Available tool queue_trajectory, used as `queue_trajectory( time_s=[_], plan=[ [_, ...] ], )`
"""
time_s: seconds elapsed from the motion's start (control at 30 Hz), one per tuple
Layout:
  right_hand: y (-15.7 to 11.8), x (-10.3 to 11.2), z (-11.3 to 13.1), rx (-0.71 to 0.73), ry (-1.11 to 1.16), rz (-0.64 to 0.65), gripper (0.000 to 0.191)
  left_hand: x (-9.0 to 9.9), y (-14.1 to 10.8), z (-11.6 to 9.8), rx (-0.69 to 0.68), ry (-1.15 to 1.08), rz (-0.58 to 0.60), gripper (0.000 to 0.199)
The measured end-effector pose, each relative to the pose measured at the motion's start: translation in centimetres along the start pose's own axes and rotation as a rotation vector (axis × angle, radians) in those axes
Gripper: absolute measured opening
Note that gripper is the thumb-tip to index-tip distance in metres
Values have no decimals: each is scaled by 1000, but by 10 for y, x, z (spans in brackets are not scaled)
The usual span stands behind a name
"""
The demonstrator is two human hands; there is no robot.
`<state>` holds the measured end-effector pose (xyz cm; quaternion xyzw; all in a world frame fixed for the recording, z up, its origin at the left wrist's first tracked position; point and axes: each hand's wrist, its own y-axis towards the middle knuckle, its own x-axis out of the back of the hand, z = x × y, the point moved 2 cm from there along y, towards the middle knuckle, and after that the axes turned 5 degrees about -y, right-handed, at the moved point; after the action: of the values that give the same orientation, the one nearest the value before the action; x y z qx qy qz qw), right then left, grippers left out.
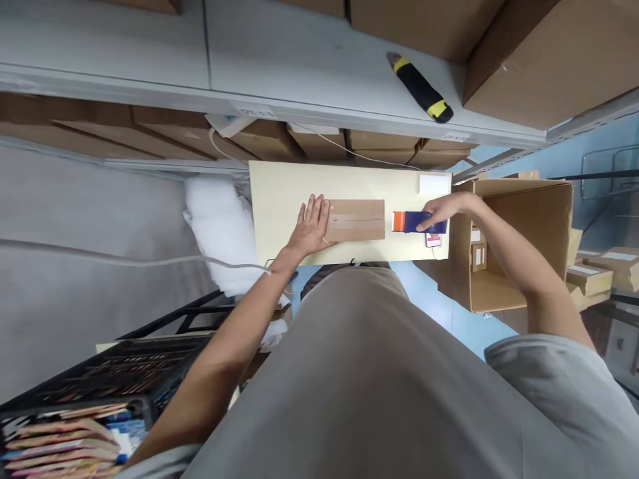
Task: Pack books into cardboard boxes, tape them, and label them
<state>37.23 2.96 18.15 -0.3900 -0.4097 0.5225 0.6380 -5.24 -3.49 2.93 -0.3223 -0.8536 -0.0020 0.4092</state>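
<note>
A flat brown cardboard box [356,220] lies on the cream tabletop [279,193], with a lengthwise seam or tape line on its top. My left hand [314,226] rests against its left end, fingers stretched out and lying flat. To the right of the box, my right hand [439,211] is closed on a dark blue item with an orange end [413,221]; its exact kind is unclear, and the palm hides part of it. Just below that hand lies a phone-like device [434,239] with a pinkish screen and a cable.
Yellow-and-black wire cutters [422,88] lie on the grey shelf [299,60] above. A white sheet [433,183] sits at the table's back right corner. Beyond the right edge stands a large open carton [529,219]. White wrapping [217,226] and a black crate [110,372] are at left.
</note>
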Motion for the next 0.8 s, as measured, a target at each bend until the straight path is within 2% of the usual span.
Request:
queue_trajectory(
  time_s=[0.17,0.43,0.6,0.8],
  plan=[
    [38,4,-13,22,41,81,71,4,-1,-5,76,49,21,148],
    [54,8,-33,194,-17,213,77,7,1,-12,160,82,56,153],
    [74,-1,-39,178,-39,157,76,7,2,-14,185,80,46,153],
    [78,-21,-20,24,-44,22,44,7,2,-17,187,103,48,151]
  ],
)
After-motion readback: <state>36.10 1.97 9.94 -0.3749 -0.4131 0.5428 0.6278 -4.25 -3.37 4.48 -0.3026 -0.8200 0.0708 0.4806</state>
